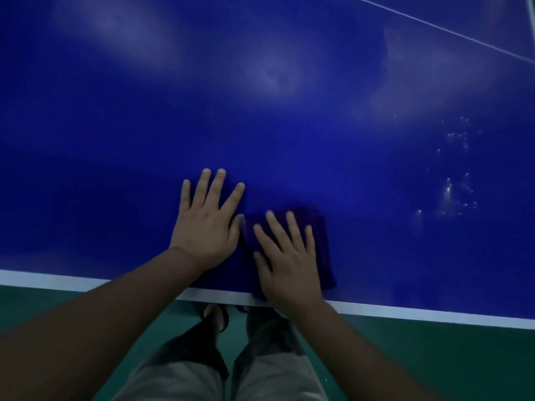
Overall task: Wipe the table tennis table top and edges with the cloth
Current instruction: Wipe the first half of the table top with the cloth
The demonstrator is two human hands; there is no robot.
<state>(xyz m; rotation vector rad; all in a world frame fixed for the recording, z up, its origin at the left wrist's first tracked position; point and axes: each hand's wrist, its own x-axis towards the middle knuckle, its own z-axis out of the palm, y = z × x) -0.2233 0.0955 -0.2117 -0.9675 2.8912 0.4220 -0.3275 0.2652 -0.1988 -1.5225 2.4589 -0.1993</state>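
The folded dark purple cloth (292, 244) lies on the blue table tennis table top (260, 111), just inside its white edge line (405, 312). It looks soft and light, so it is best pressed flat. The right hand (289, 261) presses on it with fingers spread; the left hand (207, 224) rests flat beside it, holding nothing.

floor: dark green smooth floor (434, 357) below the near edge | legs: light grey-beige trousers (278, 380) with darker lower parts | feet: dark open sandal (221, 319) on one foot, toes showing; other foot mostly hidden
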